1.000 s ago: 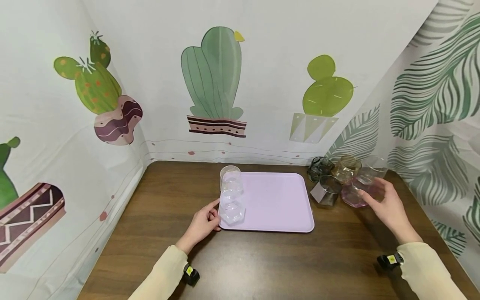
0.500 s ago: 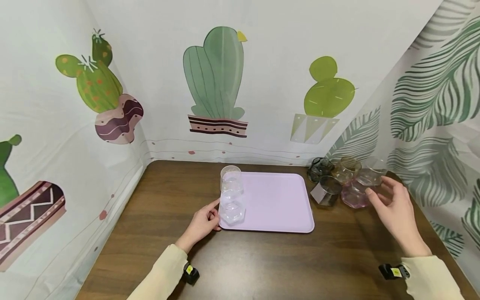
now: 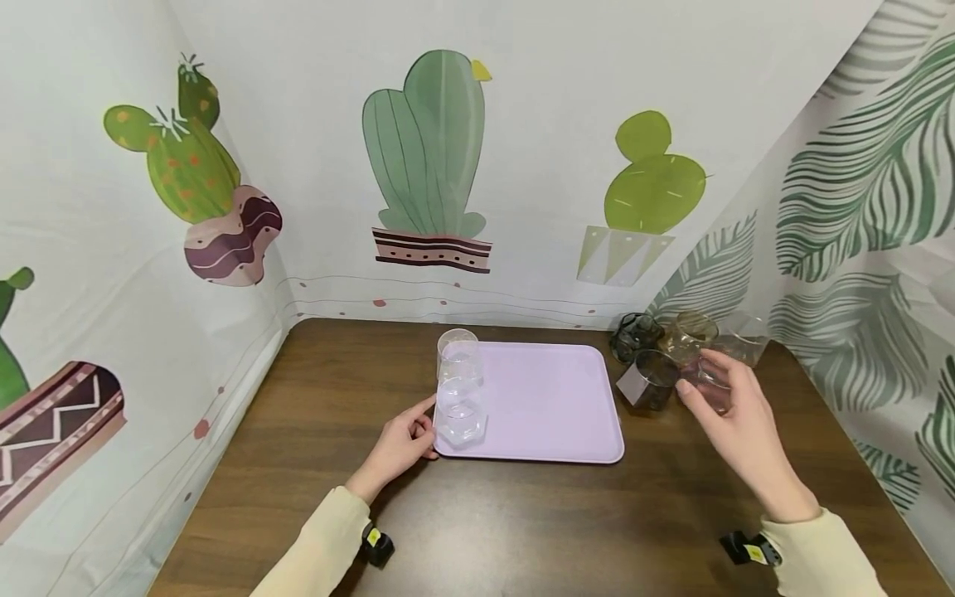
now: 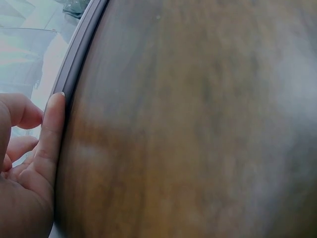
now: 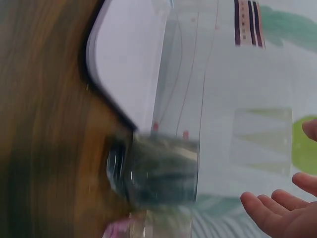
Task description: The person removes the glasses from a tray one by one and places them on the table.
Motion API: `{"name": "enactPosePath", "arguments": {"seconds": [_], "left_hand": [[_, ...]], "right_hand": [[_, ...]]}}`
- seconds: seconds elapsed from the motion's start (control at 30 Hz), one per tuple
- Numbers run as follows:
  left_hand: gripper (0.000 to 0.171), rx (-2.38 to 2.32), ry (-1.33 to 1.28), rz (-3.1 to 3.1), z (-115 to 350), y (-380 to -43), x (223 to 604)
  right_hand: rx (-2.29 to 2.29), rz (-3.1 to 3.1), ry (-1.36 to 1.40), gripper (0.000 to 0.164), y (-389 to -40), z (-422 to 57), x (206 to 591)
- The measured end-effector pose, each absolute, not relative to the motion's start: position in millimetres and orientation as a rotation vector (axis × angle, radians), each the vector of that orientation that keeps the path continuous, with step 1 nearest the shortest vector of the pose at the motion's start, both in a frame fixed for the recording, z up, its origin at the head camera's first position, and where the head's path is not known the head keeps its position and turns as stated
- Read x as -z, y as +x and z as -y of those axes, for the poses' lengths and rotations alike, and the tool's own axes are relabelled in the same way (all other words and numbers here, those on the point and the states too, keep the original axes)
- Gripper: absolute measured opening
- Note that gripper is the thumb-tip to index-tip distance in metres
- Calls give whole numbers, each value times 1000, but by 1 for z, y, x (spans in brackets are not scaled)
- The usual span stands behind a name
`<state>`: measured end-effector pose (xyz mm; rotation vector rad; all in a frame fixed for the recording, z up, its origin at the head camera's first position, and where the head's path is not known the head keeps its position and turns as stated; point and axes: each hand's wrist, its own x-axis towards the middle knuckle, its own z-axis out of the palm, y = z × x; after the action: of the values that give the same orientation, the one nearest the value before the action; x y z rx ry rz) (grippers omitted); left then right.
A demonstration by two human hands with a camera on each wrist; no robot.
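My left hand (image 3: 403,438) holds the front left corner of the lilac tray (image 3: 552,402); in the left wrist view the thumb (image 4: 53,134) lies along its rim. Two clear glasses stand at the tray's left side, a front one (image 3: 462,414) and a back one (image 3: 458,352). My right hand (image 3: 742,427) hovers with thumb and fingers apart over a pink glass (image 3: 718,396), largely covering it in the head view. Just left of those fingertips stands a dark grey glass (image 3: 649,381). Fingers of the right hand (image 5: 277,213) hold nothing in the right wrist view.
Behind the right hand are an amber glass (image 3: 694,332) and a clear glass (image 3: 742,336). A dark, rounded glass (image 3: 637,336) stands near the tray's back right corner. A cactus-print cloth (image 3: 522,166) rises behind the brown wooden table (image 3: 567,531).
My right hand has moved away from the clear glass at the far right and shifted left, over the pink glass. The left hand stays at the tray corner.
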<state>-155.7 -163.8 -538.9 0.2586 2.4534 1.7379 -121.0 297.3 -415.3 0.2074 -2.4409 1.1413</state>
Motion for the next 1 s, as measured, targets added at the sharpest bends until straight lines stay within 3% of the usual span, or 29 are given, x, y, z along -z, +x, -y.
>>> {"name": "enactPosePath", "arguments": {"seconds": [1.0], "left_hand": [[61,-1735,297,-2485,163,-153,535]], "right_hand": [[-1355,2516,549,56,-137,-176,440]]}}
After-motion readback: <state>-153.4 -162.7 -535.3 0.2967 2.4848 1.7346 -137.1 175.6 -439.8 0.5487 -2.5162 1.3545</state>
